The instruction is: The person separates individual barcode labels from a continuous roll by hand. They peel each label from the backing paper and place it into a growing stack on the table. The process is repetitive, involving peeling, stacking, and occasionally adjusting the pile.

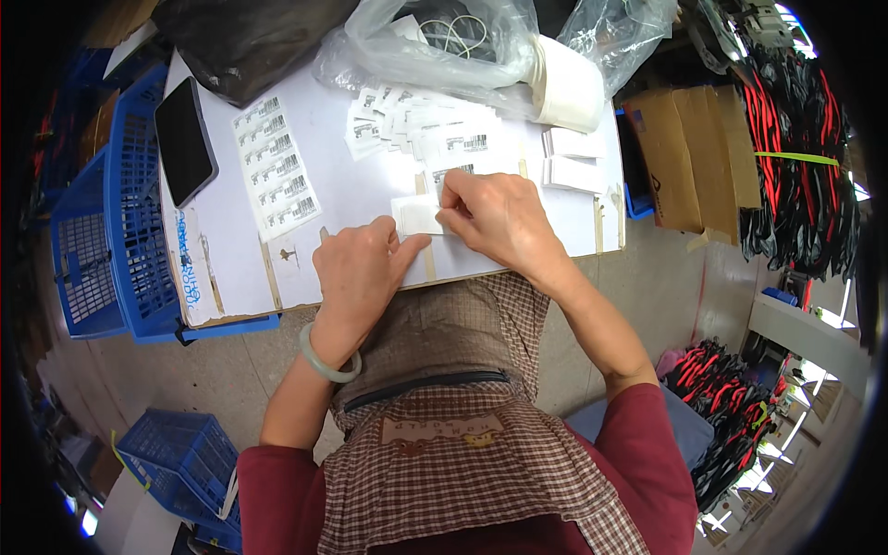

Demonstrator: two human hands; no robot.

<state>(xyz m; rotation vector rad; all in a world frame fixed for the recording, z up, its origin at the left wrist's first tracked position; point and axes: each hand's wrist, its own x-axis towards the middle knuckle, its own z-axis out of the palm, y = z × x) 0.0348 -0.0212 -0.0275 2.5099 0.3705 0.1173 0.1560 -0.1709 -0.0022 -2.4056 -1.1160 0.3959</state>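
A small white card (416, 215) lies on the white tabletop near its front edge, between my two hands. My right hand (504, 220) is closed in a pinch at the card's right edge. The other fingers are folded into the palm. My left hand (359, 266) has its fingers curled, with thumb and forefinger at the card's near left corner. Just beyond the right hand lies a sheet of barcode labels (465, 144), partly covered by that hand. A larger label sheet (276, 166) lies flat to the left.
Loose labels (393, 116) are heaped at the far middle. Stacked white cards (573, 174) sit at right, below a white roll (566, 85) and clear plastic bags (435, 55). A black phone (185, 141) is at left, beside blue crates (139, 213). A cardboard box (694, 162) stands right.
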